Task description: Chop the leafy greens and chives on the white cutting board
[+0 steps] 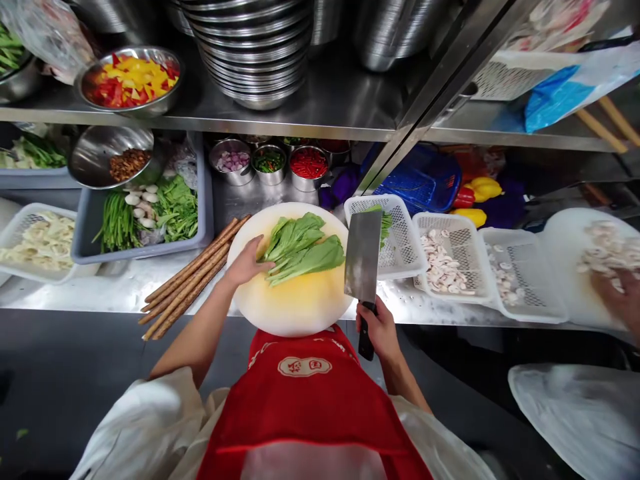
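My right hand [381, 328] is closed round the black handle of a cleaver [363, 253]. Its broad blade points away from me, over the gap between the round cutting board [280, 310] and a white basket. On the board lie leafy greens [305, 247], their stems towards the left and leaves towards the right. My left hand [247, 262] rests at the board's left side against the stem ends, thumb and fingers apart. The blade is clear of the greens. More greens show in the white basket [397, 250], partly hidden by the blade.
Brown root sticks [193, 277] lie left of the board, beside a grey tub [143, 250] of vegetables. Baskets of sliced mushrooms [445, 263] stand to the right, where another person's hand [617, 293] works at a second board. A steel shelf [350, 127] with stacked bowls [255, 53] overhangs the counter.
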Demonstrator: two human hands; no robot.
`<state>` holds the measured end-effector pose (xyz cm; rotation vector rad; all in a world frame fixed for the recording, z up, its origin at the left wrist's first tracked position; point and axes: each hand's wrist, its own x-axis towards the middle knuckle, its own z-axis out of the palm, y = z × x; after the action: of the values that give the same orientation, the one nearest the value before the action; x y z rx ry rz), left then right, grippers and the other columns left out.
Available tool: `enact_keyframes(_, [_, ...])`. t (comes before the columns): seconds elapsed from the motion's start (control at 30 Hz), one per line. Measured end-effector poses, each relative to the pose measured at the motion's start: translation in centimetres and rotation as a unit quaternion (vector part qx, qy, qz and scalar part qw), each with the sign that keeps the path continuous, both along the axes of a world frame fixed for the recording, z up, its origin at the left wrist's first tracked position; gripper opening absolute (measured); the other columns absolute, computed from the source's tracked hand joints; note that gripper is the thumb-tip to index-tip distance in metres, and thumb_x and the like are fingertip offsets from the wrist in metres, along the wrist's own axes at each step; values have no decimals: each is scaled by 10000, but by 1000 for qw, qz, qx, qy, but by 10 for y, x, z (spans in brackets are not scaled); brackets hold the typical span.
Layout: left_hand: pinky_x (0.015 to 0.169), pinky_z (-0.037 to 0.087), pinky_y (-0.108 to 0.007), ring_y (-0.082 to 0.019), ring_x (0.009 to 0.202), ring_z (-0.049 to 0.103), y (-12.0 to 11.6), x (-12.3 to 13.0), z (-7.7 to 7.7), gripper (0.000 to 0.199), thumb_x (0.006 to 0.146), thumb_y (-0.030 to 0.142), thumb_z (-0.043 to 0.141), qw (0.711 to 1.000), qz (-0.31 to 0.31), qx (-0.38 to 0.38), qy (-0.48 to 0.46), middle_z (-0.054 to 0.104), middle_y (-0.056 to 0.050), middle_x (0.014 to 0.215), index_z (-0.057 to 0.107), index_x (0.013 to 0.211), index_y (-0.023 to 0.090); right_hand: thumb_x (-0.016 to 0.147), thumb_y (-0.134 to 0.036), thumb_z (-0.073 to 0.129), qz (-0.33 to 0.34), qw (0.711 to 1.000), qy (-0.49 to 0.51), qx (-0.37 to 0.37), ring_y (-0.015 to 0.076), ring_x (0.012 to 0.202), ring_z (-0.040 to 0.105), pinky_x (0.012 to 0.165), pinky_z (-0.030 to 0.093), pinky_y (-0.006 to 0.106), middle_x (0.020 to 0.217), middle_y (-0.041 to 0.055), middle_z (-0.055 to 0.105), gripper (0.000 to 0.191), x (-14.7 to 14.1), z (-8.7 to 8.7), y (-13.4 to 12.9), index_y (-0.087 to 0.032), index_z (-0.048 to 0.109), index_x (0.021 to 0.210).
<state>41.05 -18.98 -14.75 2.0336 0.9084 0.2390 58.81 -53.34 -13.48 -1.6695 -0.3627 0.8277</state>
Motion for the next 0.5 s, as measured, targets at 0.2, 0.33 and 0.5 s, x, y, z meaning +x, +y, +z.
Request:
enact_keyframes(0.2, [984,491,-363,-237,959,662,-2,-26,-3,244,673,354,782,979,140,-133,-61,716,-62,922,726,849,195,885,-431,559,43,999,-28,-9,140,494,496,529,391,276,560,-55,548,201,-5,10,6,-242,500,853])
enact_keyframes(0.33, [954,497,-355,-219,931,651,-12,-27,-10,128,734,313,701,984,127,-73,-99,704,-69,958,725,786,198,911,-408,529,155,986,-54,-39,148,515,522,563,418,275,568,-47,565,176,-22,23,20,-234,538,883])
enact_keyframes(0.5, [983,492,-376,-224,1008,622,-14,-43,-19,208,798,408,673,983,111,66,-128,664,-75,1016,706,850,210,930,-299,466,285,938,-172,-99,185,684,608,661,446,280,755,22,674,225,-54,33,54,-203,622,1062])
